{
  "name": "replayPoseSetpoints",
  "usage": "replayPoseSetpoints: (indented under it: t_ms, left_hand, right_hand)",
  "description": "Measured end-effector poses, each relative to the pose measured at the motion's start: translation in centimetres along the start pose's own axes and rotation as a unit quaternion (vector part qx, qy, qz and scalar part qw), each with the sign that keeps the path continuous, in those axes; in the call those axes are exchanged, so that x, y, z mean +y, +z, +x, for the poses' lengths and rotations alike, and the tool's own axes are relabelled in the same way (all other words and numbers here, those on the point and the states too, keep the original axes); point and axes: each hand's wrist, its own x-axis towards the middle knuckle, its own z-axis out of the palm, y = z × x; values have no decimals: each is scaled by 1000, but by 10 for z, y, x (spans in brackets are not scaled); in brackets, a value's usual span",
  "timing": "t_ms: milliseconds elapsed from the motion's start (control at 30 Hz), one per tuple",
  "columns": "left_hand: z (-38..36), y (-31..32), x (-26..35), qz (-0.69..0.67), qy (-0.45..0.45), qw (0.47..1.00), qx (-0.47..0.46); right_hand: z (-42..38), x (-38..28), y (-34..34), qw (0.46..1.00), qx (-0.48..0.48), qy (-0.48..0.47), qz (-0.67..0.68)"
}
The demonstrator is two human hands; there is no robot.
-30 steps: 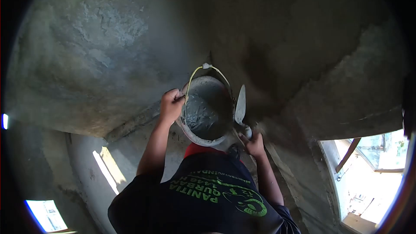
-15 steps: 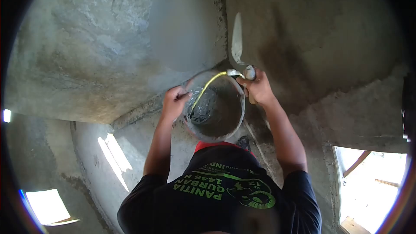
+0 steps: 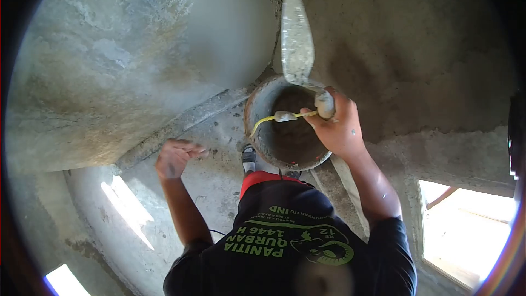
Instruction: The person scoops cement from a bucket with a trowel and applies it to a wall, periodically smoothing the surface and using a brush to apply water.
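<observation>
My right hand (image 3: pixel 341 125) is closed around the handle of a trowel (image 3: pixel 297 38), whose grey-smeared blade points up and away from me. Its fingers also hold the yellow bucket handle (image 3: pixel 263 125), which has a whitish lump around its middle. Below hangs a round bucket (image 3: pixel 253 111) with a grey-crusted rim and a dark inside; how much it holds is hard to make out. Left of the bucket, my left hand (image 3: pixel 178 158) is in the air, touching nothing. Its fingers are loosely stretched, slightly blurred and grey with residue.
A rough cement wall (image 3: pixel 126 77) rises at the left, and a darker wall (image 3: pixel 405 66) at the right. Their corner is beyond the bucket. My feet stand on a spotted concrete floor (image 3: pixel 219 159). A bright opening (image 3: pixel 471 235) is at the lower right.
My left hand has moved away from the bucket's rim, down and to the left. The bucket has shifted right, and the trowel blade has turned its flat face toward me.
</observation>
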Motion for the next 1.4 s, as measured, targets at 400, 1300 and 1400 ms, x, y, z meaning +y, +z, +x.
replayPoseSetpoints:
  t_ms: [400, 1300, 1400]
  left_hand:
    - [70, 26, 4, 283, 118, 949, 74]
    - [54, 195, 119, -39, -31, 997, 53]
    - [41, 179, 102, -6, 27, 997, 67]
  right_hand:
    - [-13, 20, -21, 981, 183, 62, 27]
    - [-162, 145, -61, 919, -308, 191, 155]
    - [-115, 139, -16, 926, -362, 108, -8]
